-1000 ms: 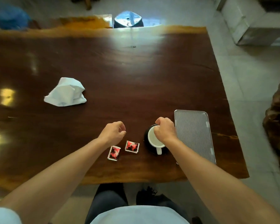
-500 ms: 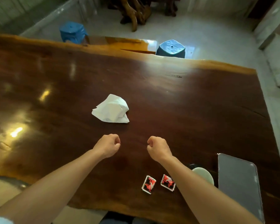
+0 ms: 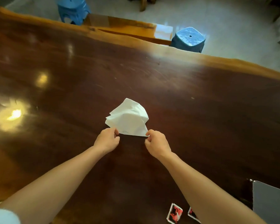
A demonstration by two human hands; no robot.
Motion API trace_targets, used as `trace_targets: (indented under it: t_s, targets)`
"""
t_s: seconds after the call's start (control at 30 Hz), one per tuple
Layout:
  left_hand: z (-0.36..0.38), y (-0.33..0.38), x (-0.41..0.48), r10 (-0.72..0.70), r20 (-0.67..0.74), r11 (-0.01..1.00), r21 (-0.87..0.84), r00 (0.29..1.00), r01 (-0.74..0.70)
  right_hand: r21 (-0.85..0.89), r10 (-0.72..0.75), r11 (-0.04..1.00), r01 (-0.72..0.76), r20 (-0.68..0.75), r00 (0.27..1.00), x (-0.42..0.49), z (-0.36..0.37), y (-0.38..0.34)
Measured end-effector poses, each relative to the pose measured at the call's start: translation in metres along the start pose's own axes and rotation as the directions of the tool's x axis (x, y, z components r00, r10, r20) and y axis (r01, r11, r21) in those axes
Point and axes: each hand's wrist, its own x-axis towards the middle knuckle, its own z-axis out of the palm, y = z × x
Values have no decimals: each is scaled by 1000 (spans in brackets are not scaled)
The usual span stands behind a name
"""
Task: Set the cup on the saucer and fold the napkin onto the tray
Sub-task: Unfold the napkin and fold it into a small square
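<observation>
A crumpled white napkin lies on the dark wooden table, near its middle. My left hand pinches the napkin's near left corner. My right hand pinches its near right corner. A corner of the grey tray shows at the bottom right, near the table's front edge. The cup and saucer are hidden behind my right forearm or lie out of the frame.
Two small red-and-white sachets lie near the front edge, one partly under my right forearm. Two blue stools stand on the pale floor beyond the table's far edge, beside a wooden bench.
My right hand left the cup. Both hands reached forward to the napkin and closed on its near corners. The view swung left and up, so the cup and most of the tray dropped out.
</observation>
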Motion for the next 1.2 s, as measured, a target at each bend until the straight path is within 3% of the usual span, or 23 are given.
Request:
trace_targets:
  t_s: [0.27, 0.43, 0.8, 0.9, 1.03, 1.2]
  targets:
    - [-1, -20, 60, -177, -63, 958, -238, 982, 157, -59, -97, 994, 88, -169, 981, 60, 15, -33]
    - [4, -22, 95, -262, -45, 923, -304, 964, 236, -138, -82, 988, 70, -89, 993, 92, 25, -41]
    - [12, -29, 108, -322, 34, 888, -334, 946, 314, -45, 18, 999, -17, 14, 1000, 93, 40, -17]
    - [11, -21, 94, -268, -5, 906, -342, 963, 250, -28, 35, 999, -33, 60, 998, 80, 36, -11]
    - [6, 0, 66, -77, 2, 944, -322, 997, 74, -15, 26, 1000, -24, 104, 994, 55, 25, -6]
    - [-3, 32, 23, 231, -23, 924, -307, 973, -227, 58, -67, 996, 67, 0, 998, 23, 7, -3]
